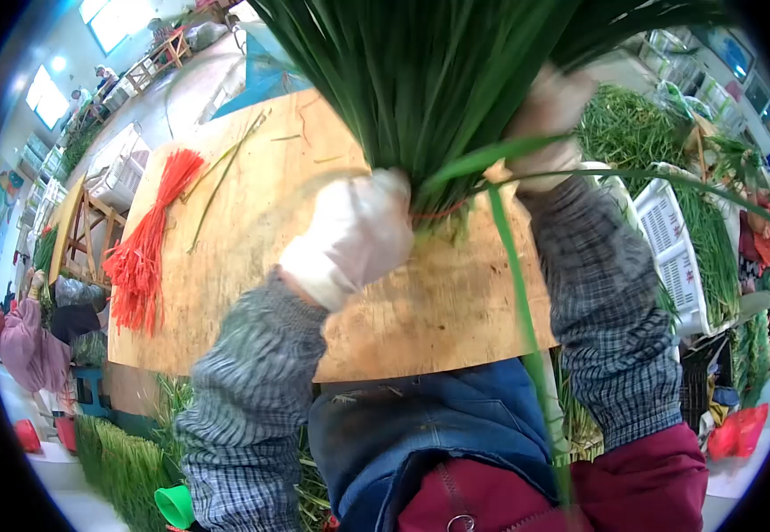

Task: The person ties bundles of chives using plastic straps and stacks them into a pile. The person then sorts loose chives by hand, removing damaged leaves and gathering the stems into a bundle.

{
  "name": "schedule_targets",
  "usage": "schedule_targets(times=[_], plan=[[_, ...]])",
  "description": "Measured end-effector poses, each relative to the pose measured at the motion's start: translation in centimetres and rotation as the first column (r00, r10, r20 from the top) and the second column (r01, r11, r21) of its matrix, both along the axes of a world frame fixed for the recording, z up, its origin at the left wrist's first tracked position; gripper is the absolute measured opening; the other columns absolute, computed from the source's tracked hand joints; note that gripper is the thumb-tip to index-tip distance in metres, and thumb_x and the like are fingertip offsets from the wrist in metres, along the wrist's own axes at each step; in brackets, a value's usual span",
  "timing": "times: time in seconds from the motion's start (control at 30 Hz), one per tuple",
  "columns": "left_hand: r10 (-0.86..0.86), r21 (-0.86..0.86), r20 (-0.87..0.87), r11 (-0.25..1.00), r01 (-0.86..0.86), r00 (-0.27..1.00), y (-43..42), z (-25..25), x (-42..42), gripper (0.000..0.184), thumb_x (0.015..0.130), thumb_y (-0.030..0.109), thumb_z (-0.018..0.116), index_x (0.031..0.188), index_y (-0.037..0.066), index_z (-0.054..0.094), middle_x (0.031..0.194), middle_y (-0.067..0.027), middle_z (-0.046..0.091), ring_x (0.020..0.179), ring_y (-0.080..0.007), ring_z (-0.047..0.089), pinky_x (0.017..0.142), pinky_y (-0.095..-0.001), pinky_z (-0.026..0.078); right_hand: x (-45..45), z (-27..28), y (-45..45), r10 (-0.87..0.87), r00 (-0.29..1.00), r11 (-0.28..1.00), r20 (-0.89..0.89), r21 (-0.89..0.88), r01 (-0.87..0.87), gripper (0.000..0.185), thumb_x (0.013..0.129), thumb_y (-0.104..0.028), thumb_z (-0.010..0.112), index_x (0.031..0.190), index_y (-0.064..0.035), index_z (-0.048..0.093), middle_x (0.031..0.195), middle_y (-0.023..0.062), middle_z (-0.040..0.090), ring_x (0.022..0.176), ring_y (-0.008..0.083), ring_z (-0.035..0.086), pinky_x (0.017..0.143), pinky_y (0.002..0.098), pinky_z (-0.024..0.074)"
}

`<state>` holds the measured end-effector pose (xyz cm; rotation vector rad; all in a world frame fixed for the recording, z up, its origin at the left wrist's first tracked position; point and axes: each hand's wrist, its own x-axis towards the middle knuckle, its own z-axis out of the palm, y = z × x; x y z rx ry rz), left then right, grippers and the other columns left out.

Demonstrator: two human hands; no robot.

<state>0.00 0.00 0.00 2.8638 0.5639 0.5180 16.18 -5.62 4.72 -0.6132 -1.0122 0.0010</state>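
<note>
A thick bunch of long green chives (429,80) stands over the wooden board, its leaves fanning upward and its cut ends low. My left hand (356,229), in a white glove, is closed round the left side of its base. A thin red tie (441,214) shows across the stems near the bottom. At the bunch's right side is my right hand (549,133), also gloved; motion blur and leaves hide its fingers. Loose long leaves (514,257) hang down beside the right wrist, one stretching right across the forearm.
Red plastic ties (156,244) lie in a bundle on the board's (443,310) left, near thin leaf scraps (225,177). To the right, a white crate (673,248) stands beside heaped greens (633,129). More greens (123,465) are at lower left. People sit farther off.
</note>
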Motion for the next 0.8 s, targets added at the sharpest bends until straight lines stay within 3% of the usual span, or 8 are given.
schedule_targets(times=[0.03,0.17,0.3,0.47,0.57,0.67,0.73,0.8], plan=[[-0.037,0.076,0.030,0.997,0.034,0.999,0.5,-1.2,0.2,0.010,0.071,0.006,0.052,0.078,0.000,0.055,0.068,-0.0230,0.060,0.064,-0.0378,0.061,0.057,-0.0432,0.049,-0.3,-0.6,0.4,-0.162,0.987,0.987,-0.023,0.017,0.162,0.027,0.080,-0.017,0.063,0.094,0.0064,0.062,0.082,0.0124,0.065,0.065,0.0187,0.063,0.058,0.0274,0.0532],[-0.024,-0.030,0.267,0.999,0.033,0.963,1.0,-0.7,0.7,0.011,0.073,0.006,0.050,0.078,-0.002,0.054,0.068,-0.0255,0.059,0.065,-0.0405,0.060,0.058,-0.0456,0.048,0.6,1.9,0.5,-0.006,0.995,0.998,0.100,-0.063,0.012,0.030,0.077,-0.018,0.069,0.095,0.0056,0.064,0.089,0.0085,0.066,0.075,0.0159,0.062,0.069,0.0282,0.0499],[0.179,-0.399,0.400,0.917,-0.005,0.899,-0.5,2.2,0.0,0.011,0.075,0.006,0.047,0.080,-0.002,0.054,0.075,-0.0292,0.057,0.076,-0.0416,0.058,0.066,-0.0458,0.047,-1.0,5.3,4.8,0.155,0.949,0.942,0.276,-0.331,-0.058,0.036,0.078,-0.027,0.065,0.095,0.0044,0.063,0.086,0.0106,0.065,0.074,0.0193,0.062,0.069,0.0308,0.0489],[0.528,-0.805,0.591,0.437,0.402,0.609,-4.0,0.6,-0.8,0.009,0.076,0.002,0.041,0.078,-0.002,0.049,0.069,-0.0077,0.055,0.058,-0.0128,0.047,0.054,-0.0261,0.042,-6.8,8.0,10.9,0.445,0.667,0.665,0.598,-0.719,0.202,0.045,0.078,-0.039,0.061,0.095,0.0028,0.062,0.083,0.0133,0.064,0.073,0.0236,0.061,0.070,0.0340,0.0478],[0.710,-0.845,0.491,0.247,0.475,0.504,-5.2,-3.7,-0.6,0.006,0.077,-0.003,0.044,0.076,-0.001,0.049,0.074,-0.0103,0.057,0.050,-0.0097,0.041,0.052,-0.0268,0.045,-8.3,5.8,10.8,0.346,0.498,0.593,0.795,-0.597,0.540,0.054,0.078,-0.048,0.060,0.098,0.0013,0.062,0.085,0.0157,0.064,0.080,0.0261,0.061,0.075,0.0353,0.0465],[0.814,-0.826,0.367,0.063,0.561,0.450,-5.3,-7.5,-0.6,0.009,0.080,-0.005,0.045,0.077,0.001,0.051,0.075,-0.0103,0.058,0.051,-0.0107,0.044,0.052,-0.0279,0.045,-5.7,4.2,8.7,0.390,0.557,0.561,0.734,-0.668,0.488,0.061,0.076,-0.049,0.061,0.100,0.0064,0.060,0.095,0.0197,0.062,0.089,0.0273,0.059,0.080,0.0345,0.0456],[0.787,-0.828,0.425,0.138,0.544,0.447,-5.4,-7.7,-0.4,0.009,0.080,-0.006,0.046,0.077,0.000,0.052,0.076,-0.0103,0.059,0.052,-0.0113,0.045,0.053,-0.0279,0.046,-3.2,3.1,5.6,0.342,0.544,0.587,0.767,-0.626,0.513,0.057,0.072,-0.046,0.062,0.087,0.0088,0.061,0.086,0.0221,0.063,0.077,0.0302,0.061,0.068,0.0383,0.0464],[0.771,-0.815,0.474,0.201,0.544,0.426,-5.7,-7.9,-0.3,0.009,0.081,-0.005,0.047,0.077,-0.001,0.053,0.077,-0.0103,0.059,0.054,-0.0121,0.046,0.055,-0.0276,0.046,-2.1,0.9,1.3,0.243,0.504,0.672,0.829,-0.518,0.528,0.054,0.073,-0.033,0.066,0.104,0.0108,0.055,0.093,0.0264,0.061,0.088,0.0316,0.061,0.080,0.0356,0.0475]])
